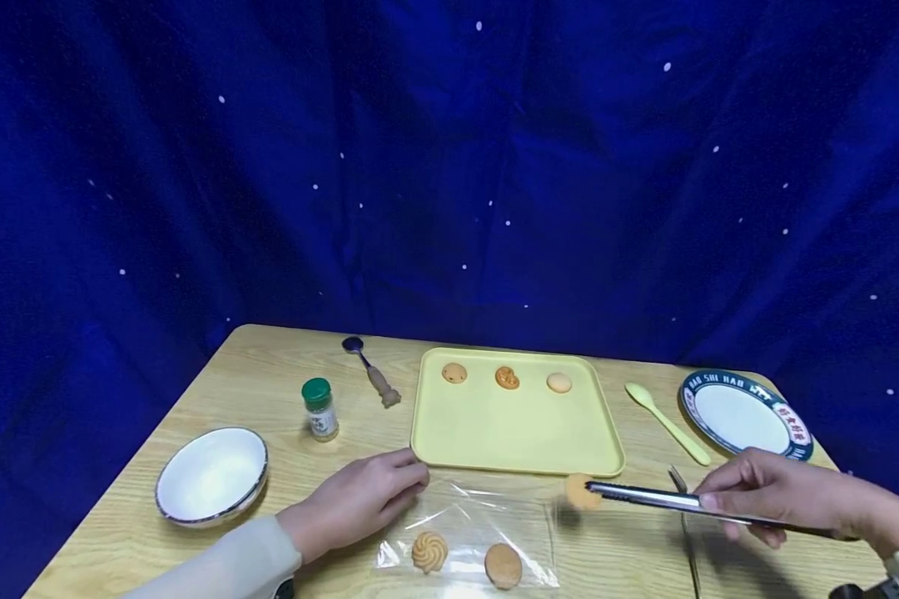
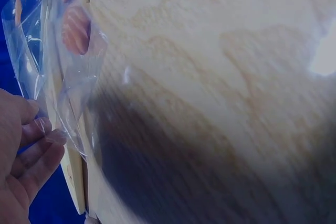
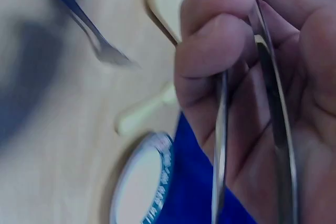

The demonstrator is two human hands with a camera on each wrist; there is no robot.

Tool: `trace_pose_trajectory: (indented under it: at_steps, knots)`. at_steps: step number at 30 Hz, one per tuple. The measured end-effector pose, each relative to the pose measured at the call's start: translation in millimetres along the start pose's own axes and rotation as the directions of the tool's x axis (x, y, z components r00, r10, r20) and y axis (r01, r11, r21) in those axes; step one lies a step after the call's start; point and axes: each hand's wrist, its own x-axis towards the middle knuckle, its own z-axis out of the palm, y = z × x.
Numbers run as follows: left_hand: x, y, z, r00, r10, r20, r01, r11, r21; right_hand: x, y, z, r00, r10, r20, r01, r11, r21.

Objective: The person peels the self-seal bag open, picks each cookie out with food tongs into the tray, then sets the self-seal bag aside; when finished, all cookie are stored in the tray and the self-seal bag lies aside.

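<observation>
The right hand [image 1: 782, 495] grips metal tongs [image 1: 682, 501], thumb and fingers squeezing the two arms toward each other; their tips hold a round, plain orange cookie [image 1: 583, 492] just off the near edge of the yellow tray [image 1: 517, 428], by its right corner. The left hand [image 1: 363, 503], at the tray's near left corner, pinches the edge of a clear plastic bag [image 1: 457, 516] that lies directly in front of the tray.

The left wrist view shows film lying across the fingertips, where the head view gives only the back of that hand. The right wrist view shows a gap between the tong arms inside the palm, but neither the tips nor the cookie; only the head view has those.

The bag is crinkled and glossy, with a swirled cookie [image 1: 429, 552] and a smooth, round brown cookie [image 1: 503, 566] within its outline. Along the tray's far side sit a speckled cookie [image 1: 454, 373], a pretzel-patterned cookie [image 1: 507, 378] and a pale round cookie [image 1: 559, 383], all apart. Right of the tray lies a yellow spoon [image 1: 667, 423].
</observation>
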Motion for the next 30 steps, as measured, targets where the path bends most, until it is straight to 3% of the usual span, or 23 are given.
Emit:
trace_pose_trajectory:
  at_steps: [3, 6, 12, 14, 16, 18, 20, 22, 23, 27, 30]
  knots:
    - [0.9, 0.3, -0.6, 1.000, -0.005, 0.009, 0.005, 1.000, -0.002, 0, -2, -18, 0.999, 0.004, -0.046, -0.005, 1.000, -0.016]
    - [1.3, 0.9, -1.3, 1.000, -0.016, 0.024, 0.016, 1.000, -0.007, 16, -3, -24, 0.995, -0.014, -0.100, 0.007, 0.998, -0.068]
    - [1.8, 3.0, -0.7, 0.999, -0.018, 0.028, 0.018, 1.000, -0.010, 77, -7, -10, 0.976, -0.012, -0.216, -0.032, 0.979, -0.200]
    - [2.0, 3.1, -0.3, 1.000, -0.013, 0.021, 0.014, 1.000, -0.013, 98, -11, -3, 0.960, -0.014, -0.281, -0.065, 0.961, -0.270]
    - [2.3, 2.9, 0.5, 1.000, -0.011, 0.018, 0.012, 1.000, -0.021, 117, -15, 6, 0.934, -0.035, -0.356, -0.108, 0.920, -0.376]
    - [2.3, 2.6, 1.4, 1.000, -0.011, 0.019, 0.012, 0.999, -0.030, 134, -20, 16, 0.899, -0.072, -0.432, -0.188, 0.827, -0.530]
    - [2.0, 2.4, 1.7, 1.000, -0.007, 0.010, 0.007, 1.000, -0.026, 149, -24, 26, 0.866, -0.120, -0.486, -0.281, 0.687, -0.670]
    - [1.7, 2.1, 1.3, 1.000, -0.004, -0.001, 0.004, 1.000, -0.011, 162, -28, 36, 0.840, -0.184, -0.511, -0.351, 0.534, -0.769]
    - [1.5, 2.1, 0.8, 1.000, 0.000, -0.008, 0.000, 1.000, -0.003, 168, -29, 41, 0.830, -0.210, -0.517, -0.377, 0.473, -0.797]
    - [2.4, 2.6, -1.3, 1.000, 0.015, -0.014, -0.015, 1.000, 0.020, 180, -32, 55, 0.808, -0.303, -0.505, -0.438, 0.264, -0.859]
    - [2.5, 2.8, -1.9, 1.000, 0.015, -0.003, -0.015, 1.000, 0.018, 184, -32, 60, 0.815, -0.352, -0.460, -0.453, 0.108, -0.885]
